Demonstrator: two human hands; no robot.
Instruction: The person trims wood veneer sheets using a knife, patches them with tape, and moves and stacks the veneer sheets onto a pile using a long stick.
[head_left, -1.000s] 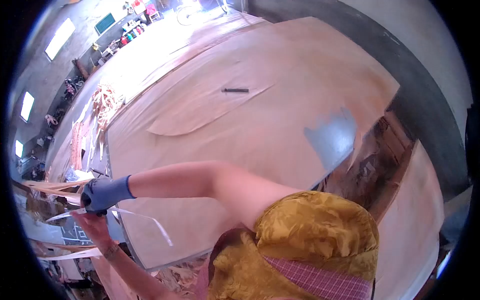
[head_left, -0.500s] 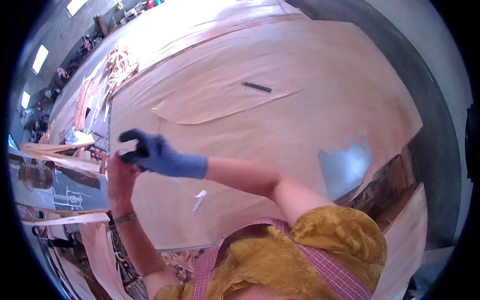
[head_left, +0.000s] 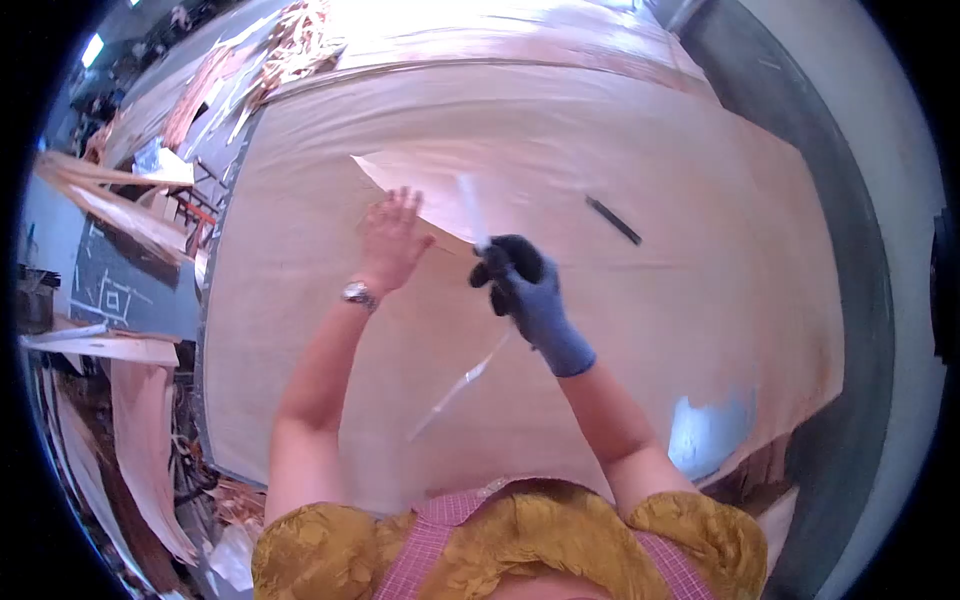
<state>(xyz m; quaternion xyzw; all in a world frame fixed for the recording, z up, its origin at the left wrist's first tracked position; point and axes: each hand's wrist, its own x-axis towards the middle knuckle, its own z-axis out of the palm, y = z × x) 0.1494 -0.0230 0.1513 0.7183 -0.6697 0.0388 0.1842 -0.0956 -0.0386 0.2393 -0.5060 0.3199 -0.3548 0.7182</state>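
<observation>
My left hand (head_left: 393, 240), bare with a wristwatch (head_left: 358, 293), lies flat with its fingers spread at the edge of a loose piece of thin wood veneer (head_left: 425, 185). That piece lies over a large pinkish-tan veneer sheet (head_left: 330, 360). My right hand (head_left: 520, 280), in a blue and black glove, is closed on a narrow white strip (head_left: 469, 205) that sticks up from the fingers, blurred. Below the glove a second length of pale strip (head_left: 470, 378) slants over the sheet; whether it joins the held one I cannot tell.
A dark flat bar (head_left: 613, 220) lies on the sheet to the right. Shiny bluish metal (head_left: 708, 430) shows through a gap in the veneer. Veneer offcuts (head_left: 295, 45) are heaped at the far left, and long veneer pieces (head_left: 140, 430) hang beside the table's left edge.
My hands were together at the left; now they are apart over the middle. The left has come down onto the veneer edge. The right has moved right with a white strip.
</observation>
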